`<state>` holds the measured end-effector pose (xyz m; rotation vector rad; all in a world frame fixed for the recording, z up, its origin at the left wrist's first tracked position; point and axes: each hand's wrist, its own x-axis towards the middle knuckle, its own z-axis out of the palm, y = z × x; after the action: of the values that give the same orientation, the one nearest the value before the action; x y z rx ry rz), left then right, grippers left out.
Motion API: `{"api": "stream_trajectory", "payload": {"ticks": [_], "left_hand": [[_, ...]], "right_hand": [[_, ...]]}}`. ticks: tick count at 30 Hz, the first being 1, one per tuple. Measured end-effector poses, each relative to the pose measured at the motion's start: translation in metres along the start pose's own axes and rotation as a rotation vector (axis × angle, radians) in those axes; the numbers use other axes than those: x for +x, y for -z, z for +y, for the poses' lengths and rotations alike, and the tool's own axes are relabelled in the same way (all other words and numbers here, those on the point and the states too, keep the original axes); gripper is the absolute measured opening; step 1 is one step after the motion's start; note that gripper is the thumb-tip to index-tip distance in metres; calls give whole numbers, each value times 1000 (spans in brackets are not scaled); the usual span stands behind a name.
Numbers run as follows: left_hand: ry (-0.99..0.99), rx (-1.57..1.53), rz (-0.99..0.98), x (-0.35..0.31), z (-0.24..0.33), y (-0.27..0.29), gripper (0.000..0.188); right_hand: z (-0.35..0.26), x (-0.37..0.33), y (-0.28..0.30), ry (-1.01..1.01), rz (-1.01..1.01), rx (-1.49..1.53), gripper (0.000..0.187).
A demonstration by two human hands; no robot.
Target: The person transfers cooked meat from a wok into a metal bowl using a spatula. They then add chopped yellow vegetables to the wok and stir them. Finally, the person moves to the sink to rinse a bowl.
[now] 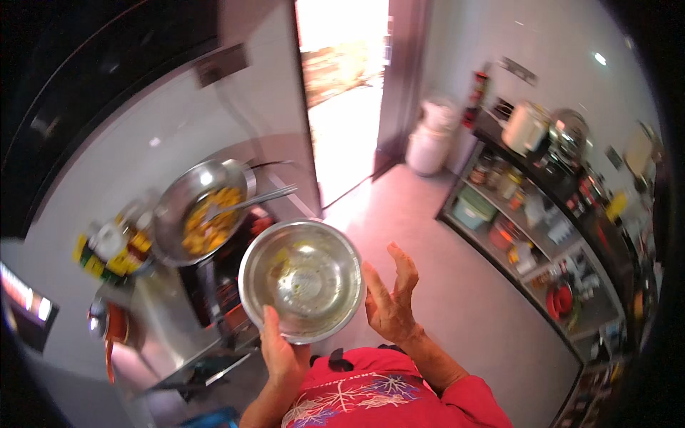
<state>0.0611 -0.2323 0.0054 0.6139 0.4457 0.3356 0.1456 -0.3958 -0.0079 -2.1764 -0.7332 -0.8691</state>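
Observation:
A round steel bowl (pixel 314 314) is held in front of me, tilted so its inside shows, with a few yellowish smears on the metal. My left hand (pixel 282 353) grips its near rim, thumb over the edge and fingers hidden beneath. Just off the bowl's right side, my right hand (pixel 391 299) is raised with its fingers apart, holding nothing. To the left, a steel wok (pixel 171 221) sits on the stove and holds yellow-orange food pieces (pixel 203 228). A metal spatula (pixel 260 199) rests in it, its handle pointing right over the rim.
Bottles and seasoning packs (pixel 114 246) crowd the counter left of the wok. An orange-brown pot (pixel 116 324) stands nearer. A doorway (pixel 346 107) opens ahead, with a pale gas cylinder (pixel 432 139) beside it. Shelves (pixel 528 221) with jars and containers line the right wall.

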Motion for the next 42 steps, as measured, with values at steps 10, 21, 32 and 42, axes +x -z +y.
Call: {"api": "stream_trajectory", "payload": {"ticks": [10,21,32,42], "left_hand": [[218,139,-278,39,-142,-81,47],[700,401,-604,85,-313,-179,54],[508,715,-1350,93,-528,-317,54],[1348,444,-1023,-38,-706,-420,51]], "right_hand": [[165,-106,177,-878,285,160,52],[231,-189,288,-1447,1047,482,31],[305,-346,314,-1616,1572,232,23],[291,-482,326,-1870,1011,-573,25]]}}
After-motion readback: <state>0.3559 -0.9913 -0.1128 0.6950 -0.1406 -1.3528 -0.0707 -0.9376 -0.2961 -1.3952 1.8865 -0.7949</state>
